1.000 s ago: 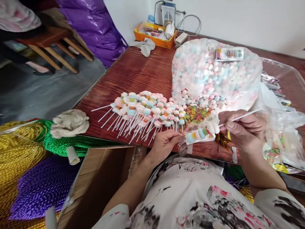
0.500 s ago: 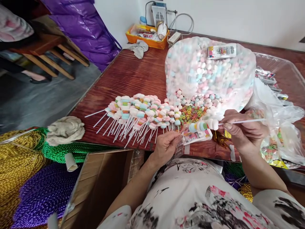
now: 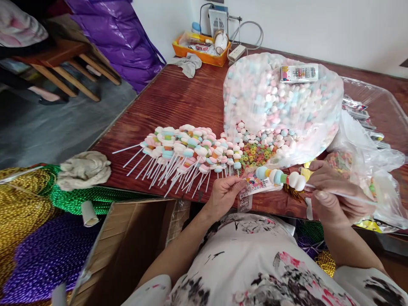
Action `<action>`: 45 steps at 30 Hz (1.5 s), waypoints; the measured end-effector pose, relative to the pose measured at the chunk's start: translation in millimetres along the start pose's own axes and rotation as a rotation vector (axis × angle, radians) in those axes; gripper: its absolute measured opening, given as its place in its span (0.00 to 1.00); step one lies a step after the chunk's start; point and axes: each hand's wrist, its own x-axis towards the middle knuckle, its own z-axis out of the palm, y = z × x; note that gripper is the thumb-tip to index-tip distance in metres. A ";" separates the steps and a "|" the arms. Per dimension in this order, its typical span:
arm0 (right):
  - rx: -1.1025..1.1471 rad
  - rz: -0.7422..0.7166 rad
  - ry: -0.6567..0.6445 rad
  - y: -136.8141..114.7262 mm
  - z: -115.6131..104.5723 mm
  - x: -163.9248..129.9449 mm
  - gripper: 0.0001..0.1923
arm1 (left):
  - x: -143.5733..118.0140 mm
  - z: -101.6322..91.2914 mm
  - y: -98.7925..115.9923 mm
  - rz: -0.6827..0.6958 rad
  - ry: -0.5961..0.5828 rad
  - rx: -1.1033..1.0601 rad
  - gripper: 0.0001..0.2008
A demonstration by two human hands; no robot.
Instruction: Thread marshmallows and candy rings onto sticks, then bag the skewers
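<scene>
Between the fingers of my right hand (image 3: 339, 195) is the white stick of a marshmallow skewer (image 3: 280, 177). White, blue, yellow and green pieces are threaded on it, and its candy end points left. My left hand (image 3: 225, 195) is closed in a pinch on the edge of a clear printed plastic bag (image 3: 245, 202), which hangs at the table's front edge. Just behind the bag lies a stack of printed packets (image 3: 264, 187), partly covered by the skewer. Left of these is a pile of finished-looking marshmallow skewers (image 3: 181, 146), sticks towards me.
A big clear sack of marshmallows (image 3: 280, 102) stands behind, a printed packet on top. Small gummy rings (image 3: 255, 154) lie before it. Plastic bags (image 3: 366, 144) and a clear tray (image 3: 382, 89) are right. A crumpled cloth (image 3: 85, 171), bead strands (image 3: 47, 250) and a cardboard box (image 3: 127, 246) sit left.
My right hand has moved right and slightly towards me with the skewer, farther from my left hand. The clear bag in my left hand shows more. The view has shifted slightly.
</scene>
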 end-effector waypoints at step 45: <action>0.411 0.604 0.091 32.3 19.3 9.0 0.12 | -1.7 16.9 -18.5 0.299 -0.218 0.078 0.19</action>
